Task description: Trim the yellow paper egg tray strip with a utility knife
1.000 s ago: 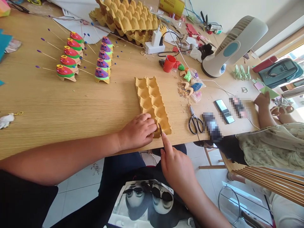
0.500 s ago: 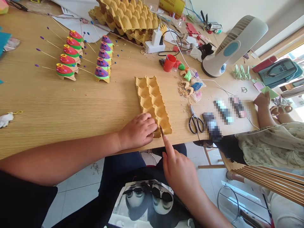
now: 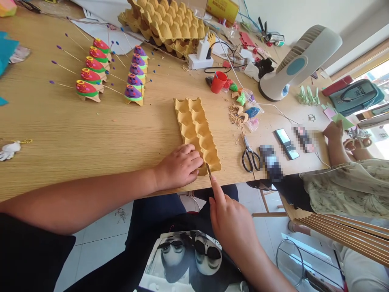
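A two-column strip of yellow pulp egg carton (image 3: 194, 121) lies near the table's front edge, hollows facing up. My left hand (image 3: 181, 164) grips its near left part, with the fingers curled together over the cups. In my right hand (image 3: 229, 215) is a slim knife (image 3: 208, 171), the index finger stretched along its back. The blade's tip touches the carton between the two nearest cups. My palm hides the knife's handle. Black-handled scissors (image 3: 251, 156) lie to the right of the carton.
Painted red-green carton pieces (image 3: 91, 75) and purple ones (image 3: 136, 77) with cotton swabs stand at left. Egg trays (image 3: 170, 24) are stacked behind. A red cup (image 3: 218, 82), clay bags, a white fan (image 3: 291, 67) and phones (image 3: 287, 144) lie rightward. Another person's hand (image 3: 333, 130) holds green paper.
The knife and my right hand have shifted very slightly toward me along the carton. My left hand stays on the carton. The whole view has tilted a little.
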Tool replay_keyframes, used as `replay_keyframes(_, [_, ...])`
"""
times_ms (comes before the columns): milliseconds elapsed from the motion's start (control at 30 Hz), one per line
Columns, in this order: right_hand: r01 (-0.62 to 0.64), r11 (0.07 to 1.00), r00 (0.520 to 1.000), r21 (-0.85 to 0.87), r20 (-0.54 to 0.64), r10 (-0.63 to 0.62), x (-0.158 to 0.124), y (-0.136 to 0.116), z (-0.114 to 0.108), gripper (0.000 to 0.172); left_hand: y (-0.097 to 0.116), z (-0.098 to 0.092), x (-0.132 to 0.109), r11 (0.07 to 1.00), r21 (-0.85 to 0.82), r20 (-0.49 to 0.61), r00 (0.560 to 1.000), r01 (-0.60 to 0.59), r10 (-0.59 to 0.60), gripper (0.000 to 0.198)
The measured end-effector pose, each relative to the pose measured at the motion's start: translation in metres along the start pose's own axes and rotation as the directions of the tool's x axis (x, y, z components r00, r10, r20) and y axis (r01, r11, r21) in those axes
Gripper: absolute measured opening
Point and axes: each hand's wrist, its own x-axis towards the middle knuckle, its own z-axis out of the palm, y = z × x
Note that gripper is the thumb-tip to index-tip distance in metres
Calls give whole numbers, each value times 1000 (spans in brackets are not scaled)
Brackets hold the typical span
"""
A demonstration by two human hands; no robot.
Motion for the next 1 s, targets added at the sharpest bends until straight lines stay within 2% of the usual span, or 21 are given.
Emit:
replay_keyframes(167, [-7,999,1000,48,-24,8,2,0,0,60,-2,-1,-1,1000,-28,-39,999,-6,5,13])
replay_keyframes(333, [-24,997,999,74,-32,26,3,0,1,59,-2,-9,-6,994,108,-194,981,2,19,24])
replay_keyframes(467, [-16,997,999,80,-47,20,3,0,4,59,1,-11,-8,989,145,-160,986,-19,42,29])
replay_keyframes(733, [-9,996,996,94,-92,18,1,0,8,59,3,-5,-8,999,28,-132,991,27,-23,30])
replay_keyframes(1000, [-44,998,998,49,-52,46,7,-7,3,59,-3,-3,-6,995,-81,-108,992,60,-69,31])
